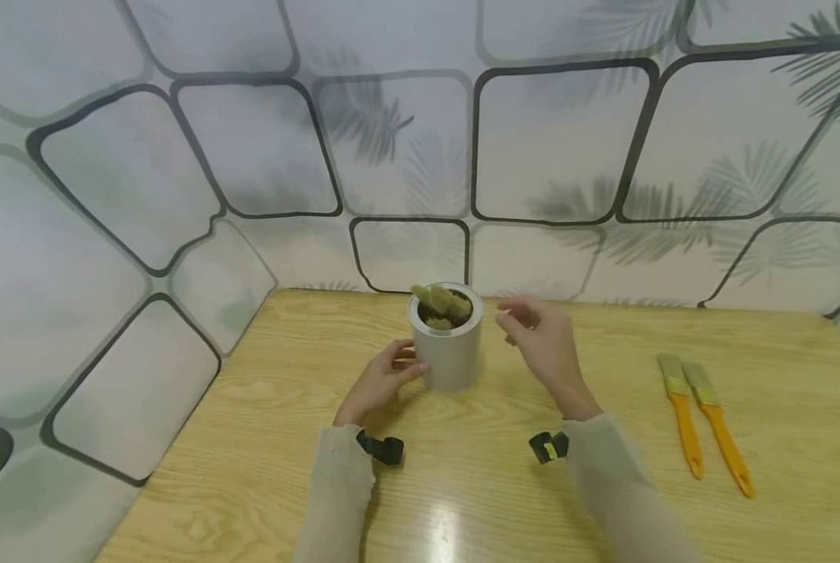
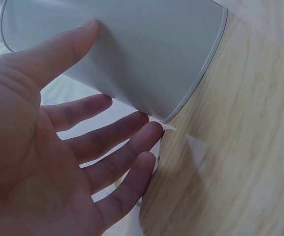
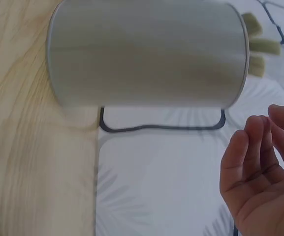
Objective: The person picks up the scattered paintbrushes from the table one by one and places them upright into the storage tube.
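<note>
A light grey cylindrical container (image 1: 448, 360) stands upright on the wooden table. Several fuzzy yellow-green pieces (image 1: 443, 300) stick out above its rim; their lower parts are hidden inside. With thumb and fingertips, my left hand (image 1: 381, 379) holds the container's left side low down; in the left wrist view its palm (image 2: 21, 147) stays off the wall. To the right of the rim, my right hand (image 1: 543, 340) hovers apart from the container. Its fingers (image 3: 233, 162) bend loosely toward the thumb, with nothing between them.
Two flat brushes with orange handles, the left brush (image 1: 682, 418) and the right brush (image 1: 719, 430), lie side by side on the table (image 1: 251, 469) at right. A patterned wall (image 1: 406, 148) rises behind the table, and another side of it stands at left.
</note>
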Action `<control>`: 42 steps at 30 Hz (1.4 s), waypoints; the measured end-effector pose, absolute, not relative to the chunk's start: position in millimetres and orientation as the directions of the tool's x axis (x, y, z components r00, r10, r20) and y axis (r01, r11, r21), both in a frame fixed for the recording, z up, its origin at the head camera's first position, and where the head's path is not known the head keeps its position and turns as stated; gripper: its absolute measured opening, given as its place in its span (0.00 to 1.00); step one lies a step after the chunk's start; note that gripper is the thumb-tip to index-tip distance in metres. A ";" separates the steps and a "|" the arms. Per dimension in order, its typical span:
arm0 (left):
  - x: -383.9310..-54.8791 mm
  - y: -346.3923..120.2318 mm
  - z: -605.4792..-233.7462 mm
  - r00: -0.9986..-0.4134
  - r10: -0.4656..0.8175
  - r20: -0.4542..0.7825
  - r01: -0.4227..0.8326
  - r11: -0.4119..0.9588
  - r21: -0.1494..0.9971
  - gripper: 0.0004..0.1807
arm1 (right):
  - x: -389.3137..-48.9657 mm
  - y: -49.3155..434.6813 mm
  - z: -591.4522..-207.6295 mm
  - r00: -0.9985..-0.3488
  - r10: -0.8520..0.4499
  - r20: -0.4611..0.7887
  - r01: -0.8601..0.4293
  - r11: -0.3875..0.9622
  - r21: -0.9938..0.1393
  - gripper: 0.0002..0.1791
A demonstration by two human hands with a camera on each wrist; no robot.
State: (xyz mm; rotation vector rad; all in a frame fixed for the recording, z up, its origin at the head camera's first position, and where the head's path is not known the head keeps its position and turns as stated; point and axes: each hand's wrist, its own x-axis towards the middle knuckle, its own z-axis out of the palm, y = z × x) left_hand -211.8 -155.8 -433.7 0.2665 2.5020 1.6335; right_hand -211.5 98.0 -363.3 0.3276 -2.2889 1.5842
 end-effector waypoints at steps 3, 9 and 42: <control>-211.3 -155.7 -433.8 -0.976 0.218 -0.025 0.065 0.397 0.915 0.29 | -210.7 110.8 -366.4 -0.927 0.030 0.373 -0.335 0.378 -0.863 0.08; -211.6 -155.3 -433.7 -0.976 0.215 -0.023 0.066 0.396 0.916 0.29 | -206.5 135.2 -372.0 -0.940 0.050 0.336 -0.295 0.371 -0.881 0.09; -211.6 -154.2 -434.2 -0.980 0.193 -0.045 0.029 0.363 0.931 0.28 | -188.8 228.2 -397.2 -0.973 0.138 0.183 -0.076 0.560 -0.825 0.16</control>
